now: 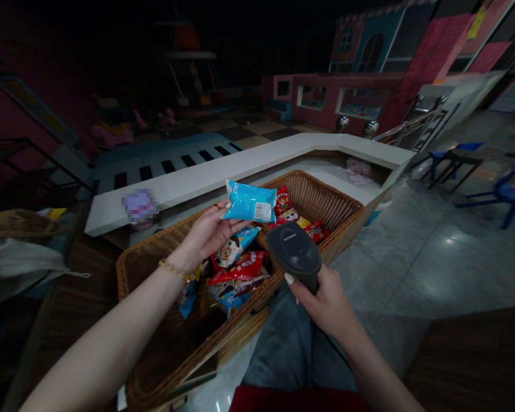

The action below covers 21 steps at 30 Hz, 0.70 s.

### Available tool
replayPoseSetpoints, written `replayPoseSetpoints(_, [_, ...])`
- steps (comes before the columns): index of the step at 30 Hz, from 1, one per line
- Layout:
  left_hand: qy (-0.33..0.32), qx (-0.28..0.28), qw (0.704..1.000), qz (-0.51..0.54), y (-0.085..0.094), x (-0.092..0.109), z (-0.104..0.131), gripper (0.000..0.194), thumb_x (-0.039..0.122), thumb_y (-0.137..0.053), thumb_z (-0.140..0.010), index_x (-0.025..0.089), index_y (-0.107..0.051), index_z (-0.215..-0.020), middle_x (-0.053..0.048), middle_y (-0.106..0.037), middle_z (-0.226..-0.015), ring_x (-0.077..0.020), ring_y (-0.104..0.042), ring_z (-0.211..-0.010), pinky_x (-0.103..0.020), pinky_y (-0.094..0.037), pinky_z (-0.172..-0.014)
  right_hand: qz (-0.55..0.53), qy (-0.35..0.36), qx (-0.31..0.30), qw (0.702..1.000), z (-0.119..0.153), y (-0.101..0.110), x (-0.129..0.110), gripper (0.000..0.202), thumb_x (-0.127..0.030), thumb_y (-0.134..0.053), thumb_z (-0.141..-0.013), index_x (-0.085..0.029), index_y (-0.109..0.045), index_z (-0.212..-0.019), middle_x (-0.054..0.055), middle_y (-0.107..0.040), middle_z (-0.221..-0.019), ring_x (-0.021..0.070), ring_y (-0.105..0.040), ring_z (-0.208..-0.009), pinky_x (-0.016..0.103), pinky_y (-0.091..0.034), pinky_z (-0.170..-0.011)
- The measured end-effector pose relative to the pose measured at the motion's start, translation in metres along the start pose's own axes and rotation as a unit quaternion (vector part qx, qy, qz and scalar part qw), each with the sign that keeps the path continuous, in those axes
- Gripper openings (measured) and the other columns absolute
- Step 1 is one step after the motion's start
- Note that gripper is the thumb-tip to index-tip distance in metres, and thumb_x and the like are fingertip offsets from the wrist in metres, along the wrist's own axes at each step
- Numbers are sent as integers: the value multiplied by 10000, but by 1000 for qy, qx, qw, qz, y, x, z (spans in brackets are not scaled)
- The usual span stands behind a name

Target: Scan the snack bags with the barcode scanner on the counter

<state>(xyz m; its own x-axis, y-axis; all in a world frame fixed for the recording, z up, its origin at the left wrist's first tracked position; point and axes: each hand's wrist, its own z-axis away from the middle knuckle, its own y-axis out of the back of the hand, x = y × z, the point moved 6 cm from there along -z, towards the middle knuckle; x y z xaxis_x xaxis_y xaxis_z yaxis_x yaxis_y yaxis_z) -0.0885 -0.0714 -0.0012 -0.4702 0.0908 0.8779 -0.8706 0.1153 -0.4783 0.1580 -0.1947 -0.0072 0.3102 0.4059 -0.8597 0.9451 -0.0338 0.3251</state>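
Note:
Between the fingers of my left hand [208, 232] is a blue snack bag [251, 201], held by its left end with a white barcode patch facing up. My right hand [326, 297] is wrapped round the handle of a dark barcode scanner [294, 250], whose head sits just right of and below the bag. Under my left hand lies a wicker basket [129, 260] with several red, blue and yellow snack bags, among them a red bag [244, 267]. Beyond the scanner, a second wicker basket [339, 194] holds a few red packets [316, 232].
A white counter ledge [240, 166] runs behind the baskets, with a blurred-out purple item [140, 205] on its left part. To the left are a pale cloth bag [21, 272] and another woven basket [21, 223]. Blue chairs [510, 191] stand on the tiled floor at right.

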Motion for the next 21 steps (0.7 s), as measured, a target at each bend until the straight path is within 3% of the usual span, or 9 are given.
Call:
replayPoseSetpoints(4, [-16, 16, 999, -41, 5, 19, 1, 111, 128, -691, -959, 154, -732, -1058, -81, -823, -963, -210, -813, -882, -431, -675, -1012, 7, 3, 11, 1000, -2, 6, 1, 161, -342, -647, -900, -281, -606, -758, -28, -627, -535, 229, -682, -538, 295, -557, -613])
replayPoseSetpoints(8, [-58, 39, 987, -141, 18, 61, 5, 137, 146, -722, -946, 175, -778, -1068, -77, -831, -981, -216, -801, -878, -349, -692, -890, 22, 7, 23, 999, -2, 15, 2, 248, -384, -660, -911, -289, -576, -698, -19, -628, -525, 239, -681, -530, 305, -535, -595])
replayPoseSetpoints(11, [-64, 74, 956, -278, 28, 92, 11, 170, 168, -631, -1029, 158, -800, -1042, -60, -830, -905, -174, -776, -855, -286, -649, -893, 38, 11, 34, 999, -1, 21, 4, 252, -394, -657, -911, -286, -592, -692, -13, -637, -525, 240, -668, -519, 310, -515, -584])
replayPoseSetpoints(14, [-67, 70, 917, -387, 24, 104, 18, 333, 224, -520, -1109, 104, -809, -994, -80, -819, -833, -156, -765, -858, -262, -610, -927, 48, 9, 44, 998, 0, 26, 6, 241, -404, -656, -913, -274, -633, -711, -4, -660, -542, 235, -655, -508, 310, -496, -566])
replayPoseSetpoints(16, [-88, 22, 900, -427, 11, 98, 22, 229, 250, -646, -1054, 129, -835, -1009, -94, -840, -931, -178, -776, -936, -255, -598, -956, 47, 1, 47, 998, 1, 27, 9, 247, -413, -653, -924, -268, -650, -723, -1, -662, -543, 233, -653, -508, 305, -483, -548])
replayPoseSetpoints(18, [-103, -77, 870, -477, -9, 79, 26, 141, 264, -820, -922, 201, -862, -1042, -89, -847, -1125, -218, -778, -1091, -278, -585, -1027, 45, -4, 47, 998, 0, 28, 12, 264, -420, -651, -933, -268, -650, -718, -1, -658, -538, 233, -659, -518, 302, -478, -545])
replayPoseSetpoints(20, [-93, -203, 808, -545, -25, 53, 31, 208, 295, -876, -857, 267, -872, -1063, -62, -828, -1255, -241, -758, -1214, -315, -565, -1093, 48, -7, 52, 998, 0, 31, 15, 287, -431, -656, -930, -270, -636, -693, -1, -648, -525, 236, -665, -530, 300, -476, -548])
replayPoseSetpoints(21, [-88, -249, 764, -589, -30, 41, 33, 185, 320, -857, -872, 283, -871, -1053, -46, -832, -1243, -231, -765, -1197, -316, -570, -1080, 49, -10, 55, 997, -1, 33, 17, 295, -439, -658, -927, -270, -632, -686, 0, -645, -520, 237, -668, -534, 300, -476, -549])
